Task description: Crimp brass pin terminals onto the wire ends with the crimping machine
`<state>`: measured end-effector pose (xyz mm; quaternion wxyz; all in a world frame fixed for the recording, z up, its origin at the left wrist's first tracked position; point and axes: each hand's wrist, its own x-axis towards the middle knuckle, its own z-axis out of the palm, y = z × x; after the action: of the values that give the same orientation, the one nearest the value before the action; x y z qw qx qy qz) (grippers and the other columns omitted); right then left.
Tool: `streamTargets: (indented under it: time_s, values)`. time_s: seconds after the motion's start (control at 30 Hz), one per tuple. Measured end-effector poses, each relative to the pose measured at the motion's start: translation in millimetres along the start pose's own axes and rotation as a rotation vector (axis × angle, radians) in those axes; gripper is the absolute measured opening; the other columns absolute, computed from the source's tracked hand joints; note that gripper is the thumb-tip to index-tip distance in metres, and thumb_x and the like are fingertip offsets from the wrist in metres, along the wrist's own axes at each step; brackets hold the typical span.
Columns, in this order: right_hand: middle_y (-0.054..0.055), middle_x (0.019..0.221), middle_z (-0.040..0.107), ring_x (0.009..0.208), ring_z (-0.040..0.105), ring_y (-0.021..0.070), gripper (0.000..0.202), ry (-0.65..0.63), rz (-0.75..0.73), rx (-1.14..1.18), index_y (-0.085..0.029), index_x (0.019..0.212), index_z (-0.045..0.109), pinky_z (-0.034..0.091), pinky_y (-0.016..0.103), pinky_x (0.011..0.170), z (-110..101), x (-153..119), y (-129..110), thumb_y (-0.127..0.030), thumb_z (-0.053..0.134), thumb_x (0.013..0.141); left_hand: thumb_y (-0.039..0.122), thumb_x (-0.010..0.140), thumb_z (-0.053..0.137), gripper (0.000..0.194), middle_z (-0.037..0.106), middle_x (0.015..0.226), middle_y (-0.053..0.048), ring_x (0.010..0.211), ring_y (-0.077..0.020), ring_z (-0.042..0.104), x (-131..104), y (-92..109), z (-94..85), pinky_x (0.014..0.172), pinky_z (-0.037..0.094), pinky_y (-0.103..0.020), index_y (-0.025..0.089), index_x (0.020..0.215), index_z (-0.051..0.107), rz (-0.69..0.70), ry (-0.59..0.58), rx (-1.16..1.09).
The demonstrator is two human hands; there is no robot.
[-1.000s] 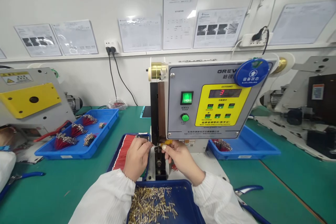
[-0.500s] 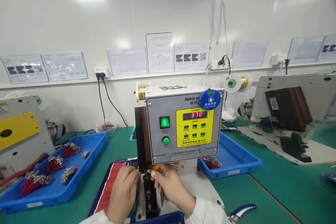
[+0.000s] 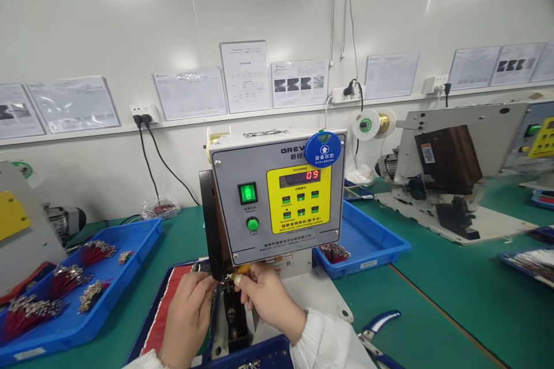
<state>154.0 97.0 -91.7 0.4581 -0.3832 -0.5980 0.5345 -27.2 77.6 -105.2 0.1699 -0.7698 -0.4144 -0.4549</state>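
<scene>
A grey machine [image 3: 255, 184] with a yellow panel and a lit red display stands in front of me. Under its head, both hands meet at a small black die holder [image 3: 232, 305]. My left hand [image 3: 189, 311] is on the left side, thumb and fingers pinched; what they hold is too small to make out. On the right side my right hand [image 3: 270, 297] pinches too, its thumb beside the die, with the held piece hidden. Red wires with a white edge [image 3: 163, 311] lie in a dark blue tray below my left hand.
A blue tray [image 3: 108, 305] with bundles of red wires is at left, another blue tray [image 3: 372, 253] behind right. Blue-handled pliers [image 3: 367, 334] lie at right. Neighbouring machines [image 3: 459, 167] stand on both sides. A dark blue bin [image 3: 277, 351] is at the front.
The view has shifted right, so the machine and hands appear further left. The display changed from 370 to 09. Both hands remain pinched at the die.
</scene>
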Motion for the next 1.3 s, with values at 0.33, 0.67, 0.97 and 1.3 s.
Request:
streamTargets:
  time_s: [0.33, 0.67, 0.97, 1.3]
  values:
    - [-0.003, 0.064, 0.055, 0.045, 0.047, 0.0081, 0.018, -0.015, 0.010, 0.008, -0.018, 0.073, 0.052, 0.035, 0.017, 0.038, -2, 1, 2, -0.031, 0.058, 0.084, 0.013, 0.092, 0.047, 0.014, 0.058, 0.096, -0.008, 0.091, -0.0180, 0.055, 1, 1, 0.0, 0.077, 0.048, -0.029, 0.018, 0.095, 0.060, 0.001, -0.001, 0.012]
    - [-0.001, 0.063, 0.055, 0.045, 0.047, 0.0103, 0.023, 0.047, -0.051, -0.010, -0.018, 0.077, 0.051, 0.037, 0.020, 0.039, 2, -4, 5, -0.041, 0.055, 0.080, 0.011, 0.092, 0.049, 0.013, 0.060, 0.089, -0.005, 0.085, -0.0168, 0.054, 3, 10, -4.5, 0.074, 0.046, -0.030, 0.018, 0.095, 0.059, -0.004, 0.019, -0.003]
    - [-0.002, 0.058, 0.054, 0.042, 0.044, 0.0107, 0.026, 0.078, 0.004, -0.076, -0.019, 0.077, 0.052, 0.032, 0.020, 0.035, 5, -11, -2, -0.045, 0.055, 0.078, 0.010, 0.092, 0.049, 0.013, 0.056, 0.090, -0.005, 0.087, -0.0162, 0.052, -1, 8, -2.9, 0.075, 0.045, -0.028, 0.018, 0.094, 0.058, -0.032, 0.013, -0.031]
    - [-0.003, 0.055, 0.053, 0.042, 0.045, 0.0105, 0.025, 0.087, 0.051, -0.097, -0.019, 0.075, 0.053, 0.028, 0.017, 0.032, 5, -12, -1, -0.044, 0.055, 0.080, 0.012, 0.092, 0.050, 0.010, 0.056, 0.089, -0.004, 0.085, -0.0163, 0.050, -2, 9, -3.4, 0.074, 0.043, -0.029, 0.018, 0.093, 0.057, -0.042, -0.015, -0.043]
